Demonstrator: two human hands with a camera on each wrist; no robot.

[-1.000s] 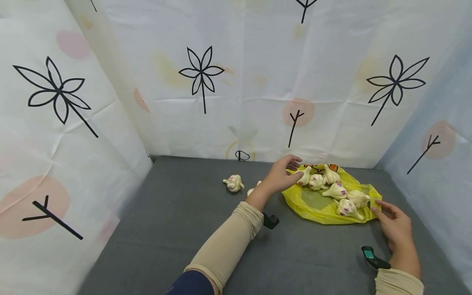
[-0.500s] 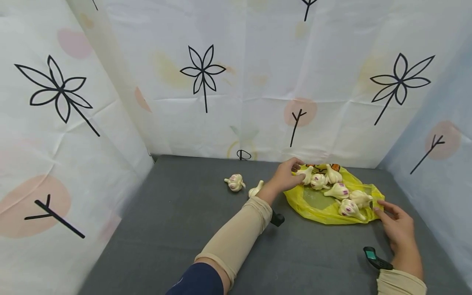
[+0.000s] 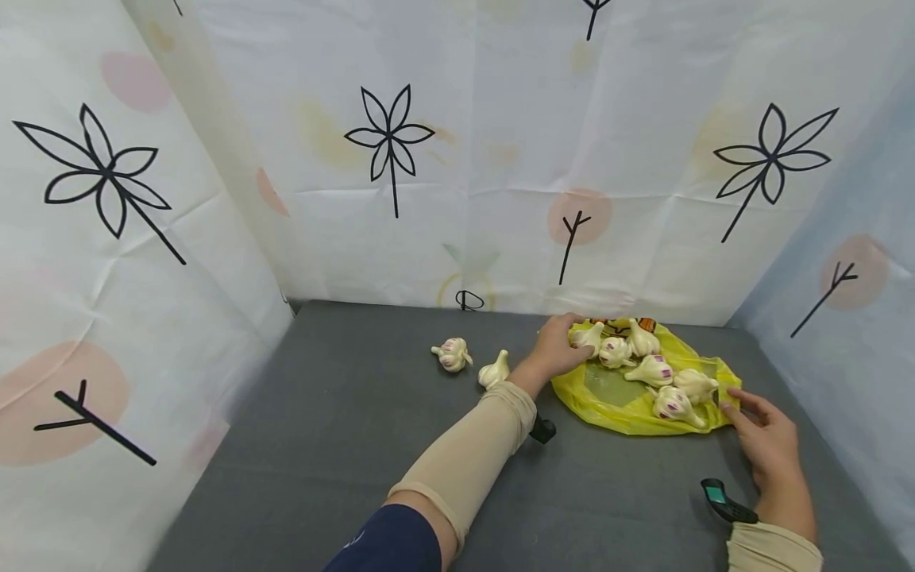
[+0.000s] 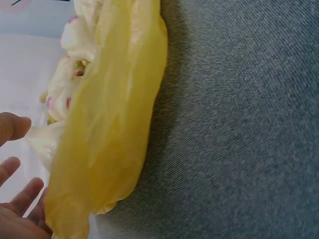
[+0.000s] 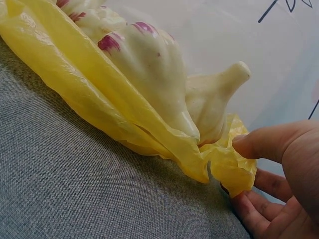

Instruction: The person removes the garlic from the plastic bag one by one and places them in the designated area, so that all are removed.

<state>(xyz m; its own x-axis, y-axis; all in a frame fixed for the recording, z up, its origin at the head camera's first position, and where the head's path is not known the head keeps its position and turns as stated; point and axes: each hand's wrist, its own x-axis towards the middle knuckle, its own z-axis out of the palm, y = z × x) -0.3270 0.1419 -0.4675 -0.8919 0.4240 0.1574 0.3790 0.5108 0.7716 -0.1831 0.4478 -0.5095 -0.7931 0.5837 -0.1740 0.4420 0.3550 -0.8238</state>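
Observation:
A yellow plastic bag [image 3: 608, 411] lies spread on the table with its mouth up, and several garlic bulbs [image 3: 651, 371] sit inside it. My left hand [image 3: 557, 351] is at the bag's left end. In the left wrist view its fingers [image 4: 31, 191] reach the outside of the yellow plastic, while the thumb stands apart from them near the tip of a garlic bulb [image 4: 45, 142]. At the bag's right end my right hand [image 3: 770, 438] pinches the edge. The right wrist view has the thumb on the crumpled plastic [image 5: 232, 172] and fingers beneath it.
Two loose garlic bulbs lie left of the bag: one farther left [image 3: 452, 354], the other [image 3: 494, 369] beside my left sleeve. Patterned white cloth walls [image 3: 465, 159] close off the back and both sides of the grey table [image 3: 322, 445].
My left hand has lowered slightly at the bag's left end, and its forearm has shifted right, uncovering the second loose garlic bulb. The right hand and the bag stay put.

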